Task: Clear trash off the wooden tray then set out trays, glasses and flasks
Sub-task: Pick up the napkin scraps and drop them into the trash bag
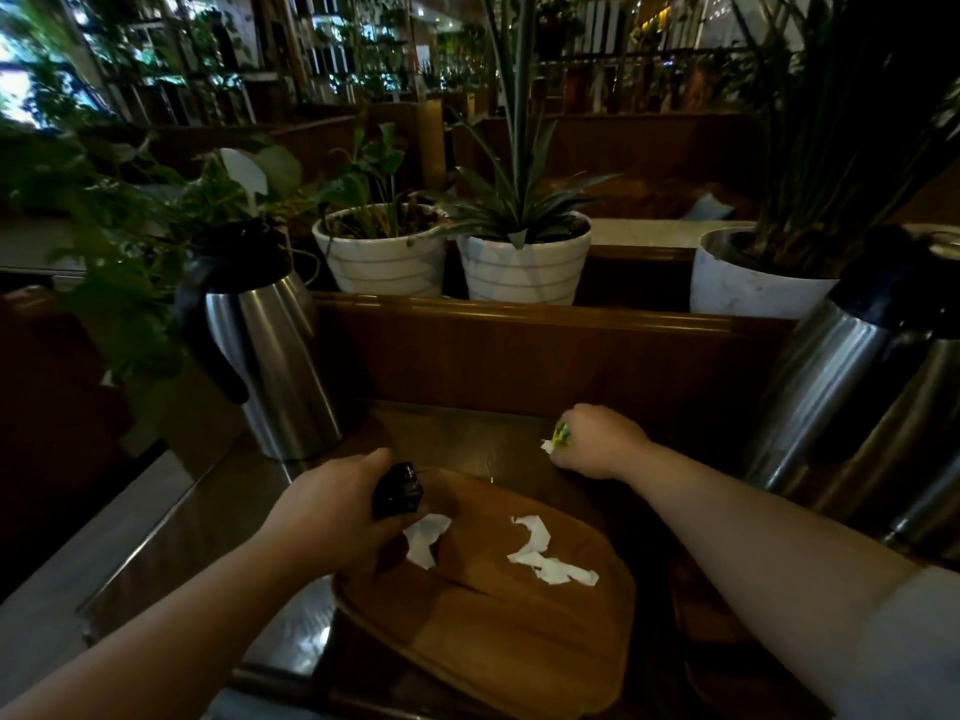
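The wooden tray (498, 631) runs long toward 11 o'clock (two torn paper scraps (540, 556) on it); left hand (332, 511) grips a black object (397, 491), right hand (597, 441) fisted around a green-and-white wrapper (558, 439).

The near edge of the wooden tray (519, 631) is cut off by the frame's bottom. The small black object (397, 490) gripped by the left hand (332, 506) cannot be identified. The scrap clenched in the right hand (597, 441) is mostly hidden. The right-hand flasks (852, 407) are cropped at the edge.
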